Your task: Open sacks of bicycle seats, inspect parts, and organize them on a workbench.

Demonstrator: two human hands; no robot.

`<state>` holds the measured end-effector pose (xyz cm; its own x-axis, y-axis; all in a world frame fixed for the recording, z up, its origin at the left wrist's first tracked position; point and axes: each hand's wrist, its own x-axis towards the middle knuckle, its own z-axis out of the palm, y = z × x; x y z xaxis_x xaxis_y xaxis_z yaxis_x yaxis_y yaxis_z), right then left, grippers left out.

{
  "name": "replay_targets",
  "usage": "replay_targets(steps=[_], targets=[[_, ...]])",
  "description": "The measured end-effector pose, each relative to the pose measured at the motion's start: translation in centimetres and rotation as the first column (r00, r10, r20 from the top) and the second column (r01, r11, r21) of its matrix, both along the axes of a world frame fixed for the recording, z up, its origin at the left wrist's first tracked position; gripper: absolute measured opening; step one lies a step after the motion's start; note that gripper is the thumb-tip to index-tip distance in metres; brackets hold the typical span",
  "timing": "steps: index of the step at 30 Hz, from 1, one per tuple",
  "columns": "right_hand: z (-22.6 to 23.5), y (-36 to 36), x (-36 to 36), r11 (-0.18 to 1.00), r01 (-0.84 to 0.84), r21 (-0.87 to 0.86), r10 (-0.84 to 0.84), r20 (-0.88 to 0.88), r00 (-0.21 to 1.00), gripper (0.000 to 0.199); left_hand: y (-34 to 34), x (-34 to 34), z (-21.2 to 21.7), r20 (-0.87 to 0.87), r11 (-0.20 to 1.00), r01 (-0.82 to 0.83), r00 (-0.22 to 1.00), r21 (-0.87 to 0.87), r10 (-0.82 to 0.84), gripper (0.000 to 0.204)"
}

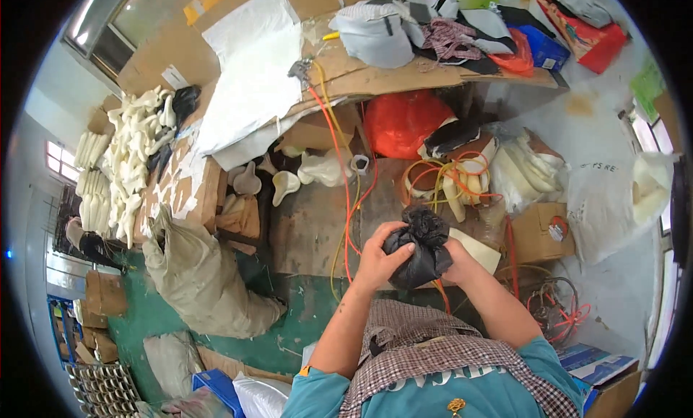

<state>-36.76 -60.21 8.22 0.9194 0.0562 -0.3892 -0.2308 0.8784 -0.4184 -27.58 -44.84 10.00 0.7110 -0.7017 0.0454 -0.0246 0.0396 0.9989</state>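
In front of my body I hold a crumpled black bundle (419, 258) of shiny, soft sheet material, gathered into a bunch at its top. My left hand (378, 258) is closed on its left side, with the thumb lying across the front. On the other side, my right hand (455, 260) grips the bundle, its fingers mostly hidden behind it. Whether the bundle has anything inside cannot be seen. Just beyond my right hand lies a cream flat sheet (475, 249).
Cream foam pieces (130, 154) are piled at the left, above a large tan sack (206, 273). Orange and yellow hoses (338, 140) hang from the cardboard-covered bench (411, 79). A red bag (404, 122) sits beneath it. A cardboard box (538, 237) and cables (559, 310) lie at right.
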Motion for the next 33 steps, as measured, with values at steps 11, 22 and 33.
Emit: replay_targets(steps=[11,22,33], targets=[[-0.7,6.1,14.0,0.914,-0.292,-0.28,0.282,-0.077,0.956,0.022,8.3,12.4,3.7,0.514,0.95,-0.237,0.852,0.204,0.102,0.058],[6.0,5.8,20.2,0.173,-0.53,-0.83,0.562,-0.359,0.745,0.017,16.0,15.0,3.7,-0.487,0.687,-0.718,0.642,-0.111,0.592,0.004],[7.0,8.4,26.5,0.252,0.306,-0.918,0.516,0.395,0.76,0.023,9.2,17.5,6.9,-0.627,0.611,-0.769,0.572,-0.186,0.529,0.011]])
